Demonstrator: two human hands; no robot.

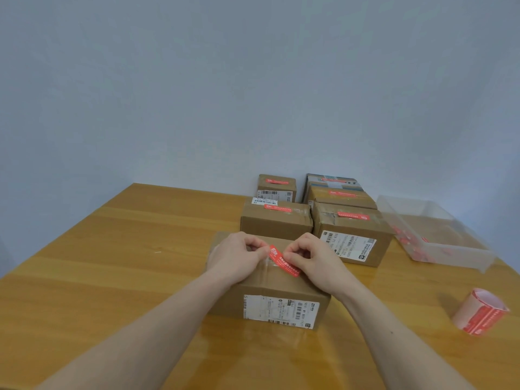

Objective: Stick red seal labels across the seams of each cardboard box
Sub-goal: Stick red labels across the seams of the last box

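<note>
Head view: red seal label [283, 260] lies slantwise on top of the nearest cardboard box [267, 291], between the two hands — left hand [236, 256] curled, fingertips at its upper-left end; right hand [311, 258] curled, thumb and forefinger pinching its middle. Label: narrow red strip, white print; box brown, clear-taped seam, white shipping label on the near face; label roll [479, 312] well apart at right on the wooden table [112, 263].

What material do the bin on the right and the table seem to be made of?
Bin: clear plastic, probably rigid; the tabletop and red labels show through its walls. Table: wood or wood-look laminate, glossy; grain stripes and reflections show.
</note>
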